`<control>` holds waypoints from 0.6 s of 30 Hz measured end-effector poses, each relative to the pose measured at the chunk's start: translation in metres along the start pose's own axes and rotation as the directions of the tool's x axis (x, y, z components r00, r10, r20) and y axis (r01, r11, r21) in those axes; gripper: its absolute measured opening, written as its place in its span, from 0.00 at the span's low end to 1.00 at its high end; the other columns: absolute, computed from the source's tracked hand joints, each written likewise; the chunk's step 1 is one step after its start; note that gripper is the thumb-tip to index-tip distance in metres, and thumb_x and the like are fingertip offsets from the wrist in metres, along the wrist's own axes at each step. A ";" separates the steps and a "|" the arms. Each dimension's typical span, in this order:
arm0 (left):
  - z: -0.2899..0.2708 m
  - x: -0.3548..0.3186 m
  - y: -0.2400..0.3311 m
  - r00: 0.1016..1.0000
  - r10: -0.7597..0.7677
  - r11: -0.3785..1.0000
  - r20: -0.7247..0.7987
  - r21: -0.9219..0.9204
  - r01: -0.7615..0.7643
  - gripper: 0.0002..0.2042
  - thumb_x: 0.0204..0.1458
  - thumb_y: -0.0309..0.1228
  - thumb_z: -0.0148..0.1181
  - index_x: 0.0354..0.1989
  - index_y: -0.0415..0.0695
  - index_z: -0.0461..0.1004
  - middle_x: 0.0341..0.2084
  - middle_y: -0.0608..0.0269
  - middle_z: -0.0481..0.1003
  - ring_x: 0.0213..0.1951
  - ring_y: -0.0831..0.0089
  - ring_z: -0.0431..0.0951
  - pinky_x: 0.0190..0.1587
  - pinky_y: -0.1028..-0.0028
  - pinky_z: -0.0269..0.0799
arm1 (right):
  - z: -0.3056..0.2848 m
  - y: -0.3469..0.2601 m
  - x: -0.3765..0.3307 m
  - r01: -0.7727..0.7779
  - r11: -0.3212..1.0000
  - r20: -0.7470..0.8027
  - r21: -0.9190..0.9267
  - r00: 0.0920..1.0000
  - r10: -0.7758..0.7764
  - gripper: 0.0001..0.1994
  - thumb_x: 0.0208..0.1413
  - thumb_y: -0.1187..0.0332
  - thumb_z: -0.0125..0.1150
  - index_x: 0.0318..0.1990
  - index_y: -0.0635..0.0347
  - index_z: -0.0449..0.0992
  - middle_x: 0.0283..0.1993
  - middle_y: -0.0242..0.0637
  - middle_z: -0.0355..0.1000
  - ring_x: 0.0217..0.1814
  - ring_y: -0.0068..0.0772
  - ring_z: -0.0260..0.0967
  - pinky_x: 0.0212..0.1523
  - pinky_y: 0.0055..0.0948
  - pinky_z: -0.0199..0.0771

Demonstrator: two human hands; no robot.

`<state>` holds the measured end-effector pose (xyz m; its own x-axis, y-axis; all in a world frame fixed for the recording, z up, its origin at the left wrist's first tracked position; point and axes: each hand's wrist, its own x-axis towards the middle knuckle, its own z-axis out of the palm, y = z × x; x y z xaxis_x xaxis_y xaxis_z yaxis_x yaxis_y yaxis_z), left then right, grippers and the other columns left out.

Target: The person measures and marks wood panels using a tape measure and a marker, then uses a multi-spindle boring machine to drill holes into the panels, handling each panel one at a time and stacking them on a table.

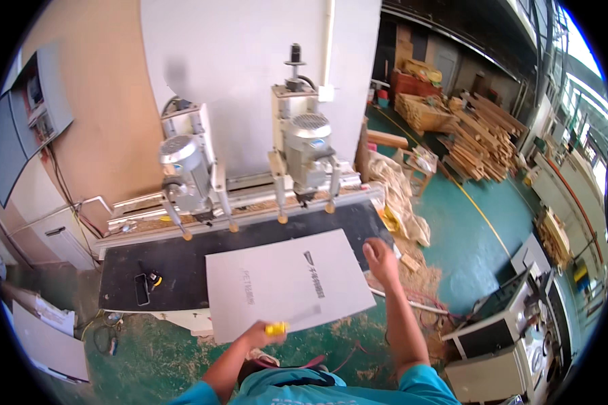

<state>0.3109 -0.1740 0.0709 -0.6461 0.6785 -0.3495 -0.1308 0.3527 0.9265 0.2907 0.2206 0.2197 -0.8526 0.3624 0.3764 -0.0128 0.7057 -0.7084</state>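
Note:
A pale grey rectangular panel [277, 280] with dark print lies across the black tabletop [175, 270] and juts past its near edge. My left hand [254, 335] is closed round the yellow handle of a scraper [277, 329] at the panel's near edge. The scraper's flat grey blade, blurred, points right over the panel. Just beyond the panel's right edge is my right hand [382, 262], thumb apart and fingers loosely bent. It appears to hold nothing; its fingertips are partly hidden.
Two motor-driven machine heads [309, 152] stand behind the table on a rail, with prongs reaching over it. A phone [141, 289] lies at the table's left beside a small black-and-yellow item [155, 278]. Stacked timber [483, 138] and crumpled sacking [402, 196] are at right. Hoses cross the floor.

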 end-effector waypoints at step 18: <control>-0.141 -0.127 -0.125 0.667 -0.135 0.724 -0.733 -0.532 -0.439 0.12 0.56 0.35 0.58 0.40 0.38 0.76 0.37 0.59 0.79 0.31 0.78 0.76 0.30 0.77 0.69 | 0.137 -0.159 0.338 0.348 0.355 0.147 -0.868 0.862 -0.485 0.22 0.49 0.43 0.62 0.32 0.54 0.81 0.33 0.36 0.77 0.41 0.41 0.74 0.51 0.43 0.66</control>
<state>0.3034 -0.3948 0.0190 -0.9644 -0.0669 -0.2560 -0.2117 -0.3853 0.8982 -0.0669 0.1468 0.3778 -0.8053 -0.1195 0.5807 0.1522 0.9050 0.3973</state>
